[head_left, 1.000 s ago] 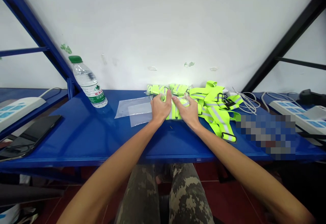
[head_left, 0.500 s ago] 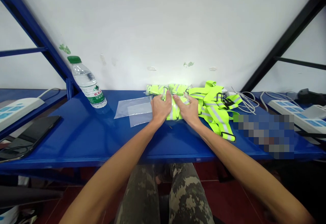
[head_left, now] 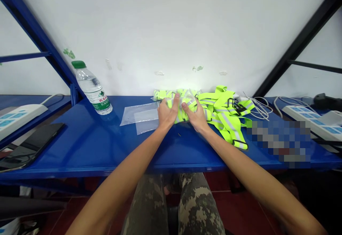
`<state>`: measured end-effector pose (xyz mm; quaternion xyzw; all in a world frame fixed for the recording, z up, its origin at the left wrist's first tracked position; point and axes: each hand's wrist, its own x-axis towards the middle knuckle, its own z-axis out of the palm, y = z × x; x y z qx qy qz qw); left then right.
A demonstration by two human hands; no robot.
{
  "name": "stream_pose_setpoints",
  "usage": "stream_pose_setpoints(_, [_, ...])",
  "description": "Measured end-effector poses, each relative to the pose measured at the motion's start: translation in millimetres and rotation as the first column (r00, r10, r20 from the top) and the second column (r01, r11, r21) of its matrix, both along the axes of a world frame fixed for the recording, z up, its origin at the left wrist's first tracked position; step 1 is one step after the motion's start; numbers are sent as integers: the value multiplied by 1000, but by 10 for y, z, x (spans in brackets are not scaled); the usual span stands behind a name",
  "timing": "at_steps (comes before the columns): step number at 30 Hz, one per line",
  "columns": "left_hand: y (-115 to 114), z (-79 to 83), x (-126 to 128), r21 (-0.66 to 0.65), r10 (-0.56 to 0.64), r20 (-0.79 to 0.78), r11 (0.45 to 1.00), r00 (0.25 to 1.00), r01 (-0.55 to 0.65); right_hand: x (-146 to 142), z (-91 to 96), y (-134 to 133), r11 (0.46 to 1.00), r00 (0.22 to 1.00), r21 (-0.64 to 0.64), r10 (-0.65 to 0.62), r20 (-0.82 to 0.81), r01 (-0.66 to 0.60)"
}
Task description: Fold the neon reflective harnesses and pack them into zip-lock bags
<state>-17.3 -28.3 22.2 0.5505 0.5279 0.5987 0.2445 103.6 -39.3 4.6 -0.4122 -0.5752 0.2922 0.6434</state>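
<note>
Both hands grip a folded neon-yellow reflective strap bundle (head_left: 181,111) in a clear plastic bag, near the back of the blue table (head_left: 107,146). My left hand (head_left: 167,115) clasps its left side, fingers curled over the top. My right hand (head_left: 196,115) clasps its right side. More bagged yellow bundles (head_left: 162,94) lie just behind, against the wall. A loose heap of yellow reflective straps with black buckles (head_left: 227,115) lies right of my right hand.
Empty clear plastic bags (head_left: 140,115) lie flat left of my hands. A water bottle with a green cap (head_left: 92,89) stands at the back left. White cables (head_left: 258,106) and power strips (head_left: 312,121) sit to the right; another power strip (head_left: 18,112) and a dark phone (head_left: 34,142) to the left.
Both hands have slid a little farther from me and lifted the bagged bundle slightly, tightening their hold. Nothing else has moved.
</note>
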Motion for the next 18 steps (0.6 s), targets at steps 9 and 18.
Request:
stream_pose_setpoints(9, [-64, -5, 87, 41, 76, -104, 997, 992, -73, -67, 104, -98, 983, 977, 71, -176, 120, 168])
stream_pose_setpoints(18, [-54, 32, 93, 31, 99, -138, 995, 985, -96, -50, 98, -99, 988, 984, 43, -152, 96, 149])
